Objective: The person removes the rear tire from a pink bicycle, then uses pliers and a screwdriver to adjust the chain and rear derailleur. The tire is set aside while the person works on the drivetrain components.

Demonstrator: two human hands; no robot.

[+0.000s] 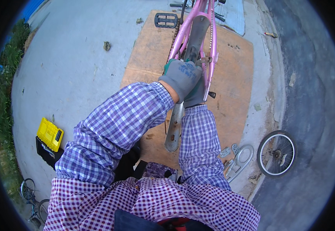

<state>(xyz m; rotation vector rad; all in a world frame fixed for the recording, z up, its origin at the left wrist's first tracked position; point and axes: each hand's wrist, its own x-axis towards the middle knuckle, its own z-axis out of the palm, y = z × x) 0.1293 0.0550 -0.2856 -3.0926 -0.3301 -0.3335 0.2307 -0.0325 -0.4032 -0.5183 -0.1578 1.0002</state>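
A pink bicycle frame (pixel 213 73) stands ahead of me, with a grey metal mudguard (pixel 196 34) running between its stays and on down toward me. My left hand (pixel 182 79), in a grey and green work glove, is closed at the mudguard between the stays. What its fingers grip is hidden behind the back of the glove. Just below and to the right, my right hand (pixel 195 94), also gloved, reaches in by the right stay. The left hand covers most of it, so its fingers cannot be made out. A black pedal (pixel 166 20) shows at the upper left of the frame.
Brown board (pixel 233 73) lies under the bicycle. To the right are a loose wheel (pixel 277 154) and a silver chain guard (pixel 239 163). A yellow and black toolbox (pixel 50 134) lies open at left. Tools rest on a pale blue sheet (pixel 234 17) beyond; another bicycle (pixel 32 198) is lower left.
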